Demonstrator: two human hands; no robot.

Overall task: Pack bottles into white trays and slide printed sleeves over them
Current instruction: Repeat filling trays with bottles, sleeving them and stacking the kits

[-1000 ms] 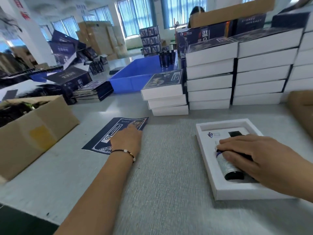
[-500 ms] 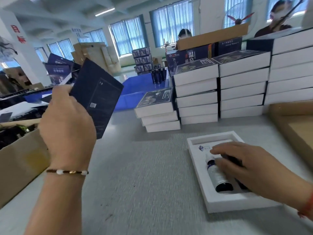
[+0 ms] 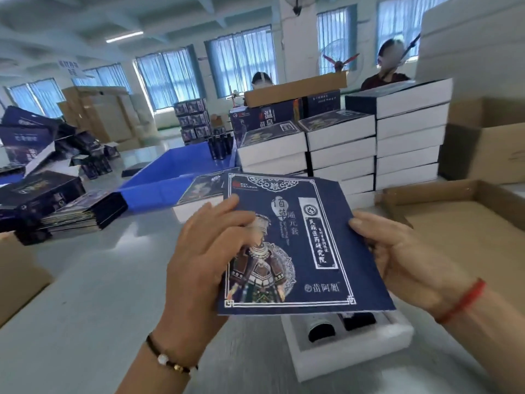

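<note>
Printed sleeve (image 3: pixel 301 245) is now being held up flat in mid-air, face toward the camera, right above the white tray (image 3: pixel 341 354). Half a second back only the left hand had it, raised off to the left with the dark back showing; a second back it was lying on the table.

Left hand (image 3: pixel 204 257) is gripping the sleeve's left edge, thumb on the printed front, fingers curled behind. Right hand (image 3: pixel 397 251) has come off the tray and is now pinching the sleeve's right edge, thumb on front, fingers hidden behind. Both closed on the sleeve.

Tray is sitting on the grey table (image 3: pixel 85 308), mostly hidden under the sleeve. Two bottles (image 3: pixel 321 331) are lying in it side by side, only the dark ends showing below the sleeve's lower edge. Right hand is no longer touching them.

Outward: stacks of finished white boxes (image 3: pixel 341 155) are standing behind the sleeve, an open cardboard carton (image 3: pixel 454 223) to the right, a blue bin (image 3: pixel 170 177) behind left, a pile of flat sleeves (image 3: pixel 82 214) further left. Camera is tilting up versus earlier, more ceiling and windows in view.
</note>
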